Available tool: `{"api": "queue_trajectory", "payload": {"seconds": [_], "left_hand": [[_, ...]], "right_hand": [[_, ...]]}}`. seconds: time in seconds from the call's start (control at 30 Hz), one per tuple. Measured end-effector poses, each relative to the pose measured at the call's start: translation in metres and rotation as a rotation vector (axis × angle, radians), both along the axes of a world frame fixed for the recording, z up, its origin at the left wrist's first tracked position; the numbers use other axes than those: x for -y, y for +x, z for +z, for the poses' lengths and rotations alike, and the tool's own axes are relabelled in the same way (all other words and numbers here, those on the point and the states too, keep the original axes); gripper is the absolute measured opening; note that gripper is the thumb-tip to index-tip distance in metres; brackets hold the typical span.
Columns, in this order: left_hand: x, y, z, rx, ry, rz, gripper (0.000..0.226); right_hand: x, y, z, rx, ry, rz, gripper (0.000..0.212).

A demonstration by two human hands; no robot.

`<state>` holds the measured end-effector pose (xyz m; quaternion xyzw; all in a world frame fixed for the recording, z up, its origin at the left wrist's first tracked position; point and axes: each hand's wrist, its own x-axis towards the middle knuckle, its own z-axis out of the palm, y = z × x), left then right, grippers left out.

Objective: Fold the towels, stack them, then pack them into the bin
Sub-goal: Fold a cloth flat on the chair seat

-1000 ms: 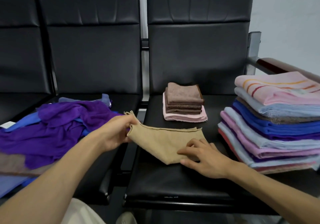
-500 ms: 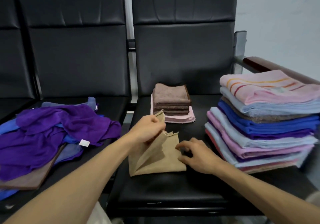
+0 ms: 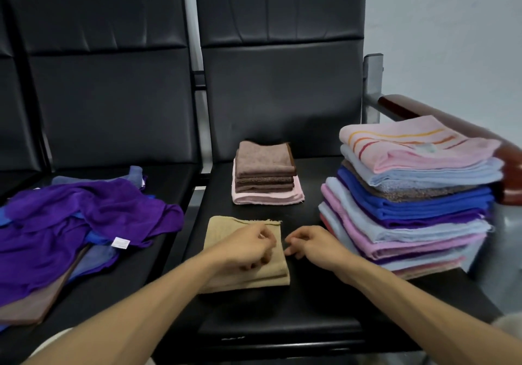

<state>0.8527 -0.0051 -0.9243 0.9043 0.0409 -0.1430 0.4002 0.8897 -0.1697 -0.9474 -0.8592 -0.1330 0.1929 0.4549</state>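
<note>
A tan towel [image 3: 223, 230] lies folded into a small rectangle on the front of the right black seat [image 3: 310, 305]. My left hand [image 3: 248, 247] rests on top of it with curled fingers, pinching the folded-over layer near its right edge. Just beside that edge is my right hand [image 3: 313, 244], its fingers loosely curled and its fingertips touching the towel's side. Behind the towel sits a small folded stack [image 3: 265, 172] of brown towels on a pink one. A tall stack of folded towels [image 3: 409, 198] stands at the right. No bin is in view.
A loose heap of purple and blue towels [image 3: 84, 217] covers the left seat, with a brown one at its front edge. A wooden armrest [image 3: 401, 107] runs behind the tall stack. The black chair backs close off the far side.
My left hand has carried the towel's left part over to the right and laid it down, making a compact rectangle. My right hand has slid off the towel to its right edge.
</note>
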Motion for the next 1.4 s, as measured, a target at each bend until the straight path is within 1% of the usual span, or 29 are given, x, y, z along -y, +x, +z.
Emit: {"api": "queue_trajectory", "payload": {"seconds": [0.03,0.07,0.1,0.13,0.17,0.2,0.23,0.27,0.33,0.37,0.4,0.47,0.5,0.57,0.67,0.73,0.83,0.9,1.0,1.07,1.13,1.17,1.23,1.27,1.33,1.4], "left_hand": [[-0.006,-0.002,0.004,-0.007,-0.081,0.007,0.021],[-0.013,-0.005,0.01,0.016,-0.127,0.019,0.026],[-0.022,-0.009,0.015,0.067,-0.118,0.04,0.028],[-0.034,-0.013,0.019,0.138,-0.035,0.054,0.025],[-0.048,-0.017,0.023,0.199,0.107,0.048,0.019],[-0.062,-0.021,0.024,0.226,0.255,0.035,0.019],[-0.074,-0.025,0.025,0.206,0.368,0.028,0.025],[-0.085,-0.031,0.023,0.126,0.434,0.037,0.032],[-0.093,-0.04,0.02,-0.076,0.483,0.071,0.048],[-0.093,-0.043,0.017,-0.145,0.498,0.077,0.054],[-0.092,-0.045,0.014,-0.172,0.506,0.081,0.056],[-0.09,-0.046,0.008,-0.138,0.516,0.095,0.049],[-0.088,-0.046,0.008,-0.113,0.527,0.096,0.042],[-0.087,-0.044,0.006,-0.09,0.518,0.102,0.031],[-0.083,-0.041,0.011,0.005,0.382,0.148,0.017],[-0.079,-0.039,0.011,0.101,0.209,0.236,0.015],[-0.071,-0.036,0.012,0.17,-0.208,0.368,0.012],[-0.065,-0.034,0.018,0.198,-0.44,0.436,0.01],[-0.058,-0.031,0.032,0.233,-0.676,0.494,0.007],[-0.055,-0.028,0.039,0.25,-0.735,0.494,0.009],[-0.052,-0.023,0.042,0.281,-0.722,0.492,0.016],[-0.051,-0.02,0.042,0.314,-0.672,0.499,0.021],[-0.049,-0.011,0.043,0.38,-0.557,0.499,0.026],[-0.049,-0.007,0.043,0.388,-0.539,0.492,0.027],[-0.047,0.007,0.047,0.394,-0.553,0.495,0.027],[-0.048,0.026,0.055,0.42,-0.572,0.492,0.027]], "right_hand": [[0.0,-0.002,0.004,0.012,-0.047,-0.006,0.021],[0.0,-0.005,0.009,0.04,-0.131,-0.002,0.03],[-0.001,-0.008,0.014,0.07,-0.22,0.004,0.043],[-0.002,-0.011,0.018,0.089,-0.293,0.017,0.055],[-0.003,-0.014,0.021,0.086,-0.352,0.035,0.064],[-0.006,-0.017,0.022,0.064,-0.394,0.052,0.069],[-0.008,-0.02,0.023,0.046,-0.434,0.068,0.07],[-0.011,-0.022,0.023,0.04,-0.473,0.093,0.066],[-0.015,-0.022,0.02,0.064,-0.558,0.135,0.054],[-0.016,-0.022,0.018,0.074,-0.581,0.143,0.047],[-0.017,-0.02,0.017,0.078,-0.582,0.142,0.039],[-0.017,-0.018,0.014,0.04,-0.525,0.136,0.024],[-0.015,-0.017,0.014,0.005,-0.475,0.13,0.023],[-0.013,-0.017,0.017,-0.061,-0.347,0.097,0.029],[-0.015,-0.02,0.024,-0.16,-0.144,0.012,0.045],[-0.018,-0.021,0.027,-0.263,0.018,-0.04,0.055],[-0.022,-0.024,0.029,-0.415,0.303,-0.08,0.052],[-0.024,-0.025,0.03,-0.427,0.406,-0.08,0.047],[-0.027,-0.028,0.034,-0.444,0.508,-0.096,0.05],[-0.027,-0.028,0.037,-0.457,0.585,-0.111,0.04],[-0.027,-0.026,0.042,-0.404,0.671,-0.148,0.033],[-0.026,-0.024,0.044,-0.315,0.654,-0.172,0.034],[-0.024,-0.014,0.054,-0.03,0.51,-0.219,0.039],[-0.023,-0.009,0.06,0.11,0.439,-0.242,0.041],[-0.024,0.011,0.067,0.353,0.361,-0.284,0.044],[-0.031,0.038,0.074,0.53,0.324,-0.335,0.039]]}}
